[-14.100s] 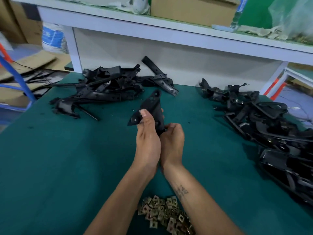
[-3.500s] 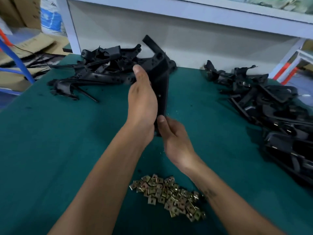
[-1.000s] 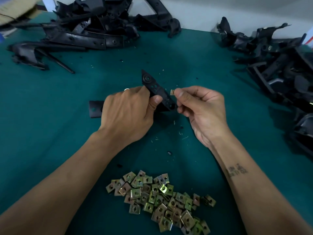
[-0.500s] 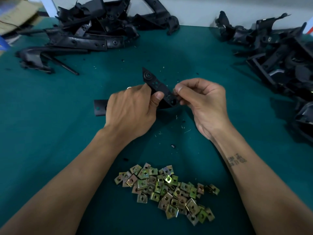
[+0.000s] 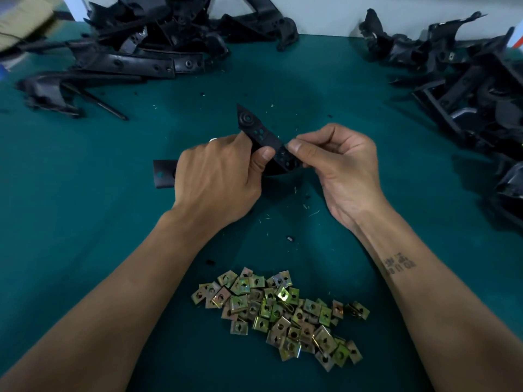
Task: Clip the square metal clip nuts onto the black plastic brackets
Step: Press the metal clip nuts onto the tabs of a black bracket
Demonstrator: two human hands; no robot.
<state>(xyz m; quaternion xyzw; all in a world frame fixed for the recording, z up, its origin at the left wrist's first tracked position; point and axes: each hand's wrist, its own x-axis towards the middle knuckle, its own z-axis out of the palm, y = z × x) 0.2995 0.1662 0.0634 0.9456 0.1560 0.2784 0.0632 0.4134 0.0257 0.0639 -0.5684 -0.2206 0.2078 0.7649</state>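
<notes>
My left hand (image 5: 218, 179) grips a black plastic bracket (image 5: 261, 135) over the middle of the green table; one end of the bracket sticks out left of the hand, the other points up and away. My right hand (image 5: 339, 171) has thumb and fingertips pinched at the bracket's right end. The clip nut seen earlier between those fingers is hidden now. A heap of several square brass-coloured clip nuts (image 5: 280, 312) lies on the table near me, between my forearms.
A pile of black brackets (image 5: 147, 52) lies at the far left. Another black pile (image 5: 467, 80) runs along the right side. Small plastic shavings and bits are scattered on the green table (image 5: 85, 222) around my hands. A white wall stands behind.
The right hand's fingertips moved in against the bracket's right end; the small clip nut visible between them a second ago is no longer seen. The left hand keeps its hold.
</notes>
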